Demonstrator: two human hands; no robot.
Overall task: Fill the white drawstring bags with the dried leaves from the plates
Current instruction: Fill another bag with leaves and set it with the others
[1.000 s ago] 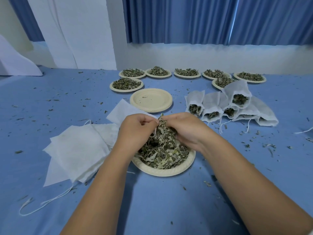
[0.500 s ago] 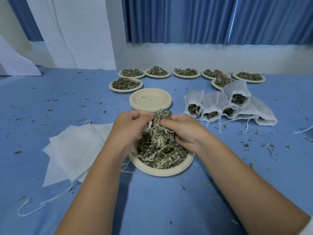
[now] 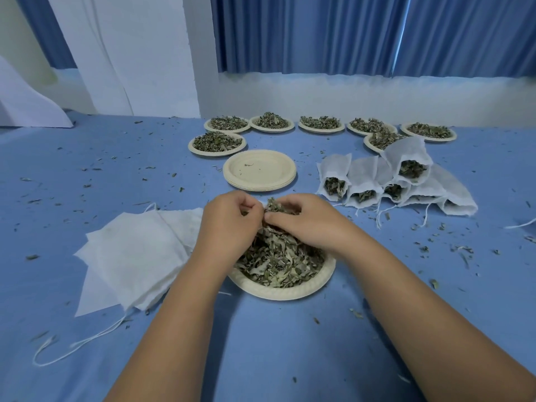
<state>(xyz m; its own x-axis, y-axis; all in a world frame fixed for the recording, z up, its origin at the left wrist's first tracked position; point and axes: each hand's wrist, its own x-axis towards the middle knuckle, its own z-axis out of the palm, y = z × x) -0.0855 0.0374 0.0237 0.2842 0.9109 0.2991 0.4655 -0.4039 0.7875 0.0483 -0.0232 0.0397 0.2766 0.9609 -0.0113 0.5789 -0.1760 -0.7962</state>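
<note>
Blue cloth [image 3: 275, 343] strewn with leaf crumbs covers the work surface, where flat white drawstring bags [image 3: 136, 256] lie stacked at left, beside a paper plate [image 3: 278, 295] heaped with dried leaves [image 3: 278, 262]. Over that heap the left hand [image 3: 229, 224] is curled, its hold impossible to tell, while the right hand [image 3: 310, 224] pinches leaves at the top; to the right, filled bags [image 3: 362, 172] lie open-mouthed in a cluster. Behind sit a stack of empty plates [image 3: 259, 169], seven leaf-laden plates [image 3: 320, 130], a white wall [image 3: 348, 97] and blue curtains [image 3: 348, 33].
</note>
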